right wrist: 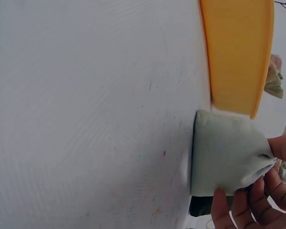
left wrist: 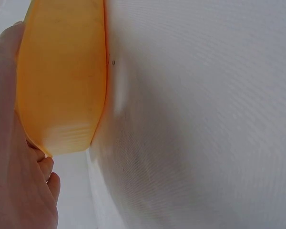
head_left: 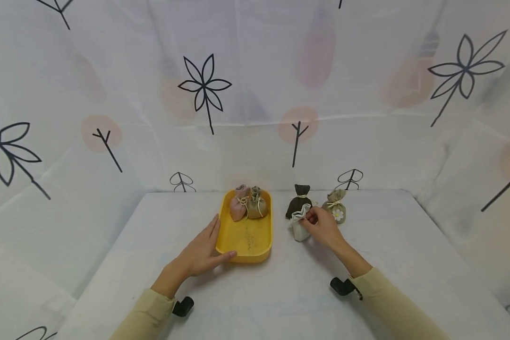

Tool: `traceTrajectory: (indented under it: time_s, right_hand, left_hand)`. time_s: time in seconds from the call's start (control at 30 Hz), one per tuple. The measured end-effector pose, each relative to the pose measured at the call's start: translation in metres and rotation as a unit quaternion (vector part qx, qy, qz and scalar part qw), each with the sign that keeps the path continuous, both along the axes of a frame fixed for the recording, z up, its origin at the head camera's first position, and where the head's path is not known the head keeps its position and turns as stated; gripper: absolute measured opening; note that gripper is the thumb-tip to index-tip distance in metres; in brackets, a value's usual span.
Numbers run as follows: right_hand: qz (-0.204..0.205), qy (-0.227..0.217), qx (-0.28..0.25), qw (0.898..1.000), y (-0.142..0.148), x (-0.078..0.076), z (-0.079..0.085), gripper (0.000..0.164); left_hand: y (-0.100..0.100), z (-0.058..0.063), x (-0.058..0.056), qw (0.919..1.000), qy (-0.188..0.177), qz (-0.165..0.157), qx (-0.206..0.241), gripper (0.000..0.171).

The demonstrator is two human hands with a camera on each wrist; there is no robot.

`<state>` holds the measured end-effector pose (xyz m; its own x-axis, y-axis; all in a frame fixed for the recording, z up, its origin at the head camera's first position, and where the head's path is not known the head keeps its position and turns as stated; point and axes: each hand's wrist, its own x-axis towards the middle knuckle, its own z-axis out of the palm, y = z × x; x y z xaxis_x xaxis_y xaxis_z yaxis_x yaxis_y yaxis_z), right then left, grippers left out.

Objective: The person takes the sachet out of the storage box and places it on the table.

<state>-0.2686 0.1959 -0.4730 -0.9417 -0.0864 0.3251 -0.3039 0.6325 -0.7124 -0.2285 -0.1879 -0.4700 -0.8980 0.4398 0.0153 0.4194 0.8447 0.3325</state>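
Note:
My left hand point(head_left: 199, 249) rests along the left side and near corner of a yellow tray point(head_left: 225, 236), fingers straight and thumb at the near rim. Inside the tray's far end stand a pink drawstring pouch point(head_left: 238, 208) and an olive-brown drawstring pouch point(head_left: 257, 208). To the right of the tray, my right hand point(head_left: 324, 228) pinches the gathered neck of a pale grey-green pouch point(head_left: 300, 230). In the right wrist view that pale pouch point(right wrist: 229, 155) is upright with its base at the table, thumb and fingers at its neck.
Right behind the pale pouch stands a dark brown pouch point(head_left: 299, 200). A tan pouch with a white flower point(head_left: 335, 208) sits beyond my right hand. The white-covered table point(head_left: 255, 302) meets a patterned cloth backdrop point(head_left: 255, 156) behind the tray.

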Motion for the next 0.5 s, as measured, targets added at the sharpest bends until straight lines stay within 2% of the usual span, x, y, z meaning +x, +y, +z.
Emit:
traceTrajectory:
  time_s: [0.27, 0.5]
  right_hand:
    - [0.021, 0.001, -0.006, 1.0, 0.005, 0.006, 0.0, 0.018]
    - [0.018, -0.005, 0.007, 1.0, 0.013, 0.012, 0.007, 0.025]
  left_hand:
    - [0.001, -0.001, 0.0, 1.0, -0.006, 0.002, 0.005, 0.117]
    - [0.001, 0.0, 0.0, 1.0, -0.005, 0.006, 0.0, 0.118]
